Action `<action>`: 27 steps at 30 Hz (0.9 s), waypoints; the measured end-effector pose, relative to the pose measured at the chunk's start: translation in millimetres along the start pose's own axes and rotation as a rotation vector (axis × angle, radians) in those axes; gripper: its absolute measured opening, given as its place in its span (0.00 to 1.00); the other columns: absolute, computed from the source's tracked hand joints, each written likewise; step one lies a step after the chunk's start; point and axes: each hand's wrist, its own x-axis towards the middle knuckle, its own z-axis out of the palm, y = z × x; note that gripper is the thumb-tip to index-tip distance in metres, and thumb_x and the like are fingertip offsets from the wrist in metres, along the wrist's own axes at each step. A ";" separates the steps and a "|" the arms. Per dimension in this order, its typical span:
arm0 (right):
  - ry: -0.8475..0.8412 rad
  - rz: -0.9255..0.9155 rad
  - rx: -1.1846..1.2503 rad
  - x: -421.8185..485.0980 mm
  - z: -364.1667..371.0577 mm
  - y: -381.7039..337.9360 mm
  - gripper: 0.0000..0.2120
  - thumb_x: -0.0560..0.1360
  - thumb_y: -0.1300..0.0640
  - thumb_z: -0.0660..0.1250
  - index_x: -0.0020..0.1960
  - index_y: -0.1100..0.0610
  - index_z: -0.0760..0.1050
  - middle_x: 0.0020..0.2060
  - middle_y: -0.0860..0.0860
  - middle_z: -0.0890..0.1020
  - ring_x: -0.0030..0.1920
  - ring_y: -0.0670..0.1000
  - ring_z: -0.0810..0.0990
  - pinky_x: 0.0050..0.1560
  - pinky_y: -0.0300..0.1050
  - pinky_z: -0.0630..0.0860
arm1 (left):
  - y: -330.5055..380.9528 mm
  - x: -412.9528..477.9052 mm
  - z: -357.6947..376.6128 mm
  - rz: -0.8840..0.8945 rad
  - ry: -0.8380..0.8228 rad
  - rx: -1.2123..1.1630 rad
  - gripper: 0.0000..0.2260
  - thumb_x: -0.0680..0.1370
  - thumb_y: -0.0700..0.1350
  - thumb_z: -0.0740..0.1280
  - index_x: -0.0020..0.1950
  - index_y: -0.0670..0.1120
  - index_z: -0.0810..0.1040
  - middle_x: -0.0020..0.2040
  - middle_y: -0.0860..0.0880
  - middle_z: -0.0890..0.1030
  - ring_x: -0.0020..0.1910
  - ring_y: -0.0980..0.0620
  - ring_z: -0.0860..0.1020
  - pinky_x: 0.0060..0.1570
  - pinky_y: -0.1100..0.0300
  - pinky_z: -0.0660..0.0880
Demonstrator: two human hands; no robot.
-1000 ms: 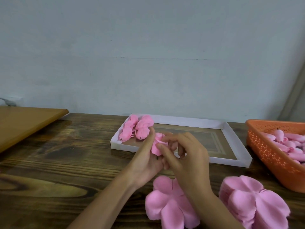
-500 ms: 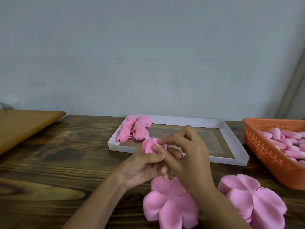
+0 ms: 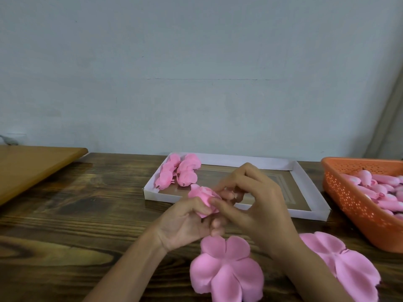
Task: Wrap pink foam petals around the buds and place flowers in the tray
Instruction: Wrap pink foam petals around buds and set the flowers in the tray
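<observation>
A half-wrapped pink foam flower (image 3: 204, 196) sits between both hands above the table, just in front of the white tray (image 3: 309, 188). My left hand (image 3: 185, 223) grips it from below, thumb over the petals. My right hand (image 3: 255, 205) pinches its petals from the right with thumb and fingertips. The bud inside is hidden. Several finished pink flowers (image 3: 178, 171) lie in the tray's far left corner. Two flat stacks of pink petal cut-outs lie near me: one (image 3: 226, 269) under my wrists, one (image 3: 346, 264) at the right.
An orange perforated basket (image 3: 353, 199) with several pink buds (image 3: 379, 184) stands at the right edge. A light wooden board (image 3: 32, 168) overlaps the dark wooden table (image 3: 76, 225) at the far left. A pale wall rises behind.
The flower has tipped lower and turned in my hands. My left thumb now lies over the petals, and my right fingers have shifted round it.
</observation>
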 end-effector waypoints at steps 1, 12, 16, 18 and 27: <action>0.003 -0.024 -0.063 0.1 -0.4 0.2 0.09 0.71 0.57 0.82 0.48 0.50 0.84 0.43 0.42 0.76 0.45 0.47 0.76 0.44 0.40 0.73 | 0.2 0.4 -0.1 -0.014 -0.021 -0.008 0.16 0.71 0.41 0.72 0.59 0.44 0.85 0.38 0.49 0.76 0.37 0.54 0.74 0.40 0.59 0.74; 0.116 -0.263 -0.325 -3.4 5.3 4.4 0.10 0.71 0.70 0.78 0.38 0.58 0.81 0.37 0.46 0.80 0.43 0.50 0.71 0.41 0.43 0.70 | 1.9 0.6 5.9 -0.073 -0.050 0.124 0.15 0.75 0.37 0.59 0.43 0.50 0.84 0.34 0.55 0.76 0.30 0.58 0.69 0.32 0.64 0.68; 0.160 -0.157 -0.378 -5.5 12.0 -0.2 0.08 0.73 0.63 0.78 0.41 0.54 0.82 0.39 0.43 0.80 0.46 0.49 0.70 0.43 0.39 0.69 | -2.4 8.4 5.0 0.113 0.199 0.262 0.08 0.72 0.38 0.66 0.39 0.49 0.83 0.31 0.49 0.69 0.28 0.54 0.66 0.28 0.60 0.67; 0.156 -0.008 -0.320 -7.4 15.7 -2.0 0.04 0.74 0.57 0.77 0.44 0.51 0.83 0.41 0.41 0.79 0.46 0.47 0.72 0.42 0.40 0.70 | -7.6 14.0 3.9 0.236 0.362 0.355 0.05 0.73 0.42 0.69 0.43 0.49 0.85 0.31 0.46 0.68 0.28 0.52 0.67 0.28 0.59 0.67; 0.073 0.345 -0.079 -13.0 27.6 -2.8 0.11 0.69 0.42 0.77 0.51 0.43 0.86 0.41 0.35 0.84 0.45 0.42 0.80 0.45 0.48 0.80 | -18.7 22.6 -2.5 0.560 0.551 0.779 0.02 0.77 0.38 0.68 0.48 0.42 0.79 0.40 0.49 0.80 0.40 0.52 0.78 0.40 0.62 0.75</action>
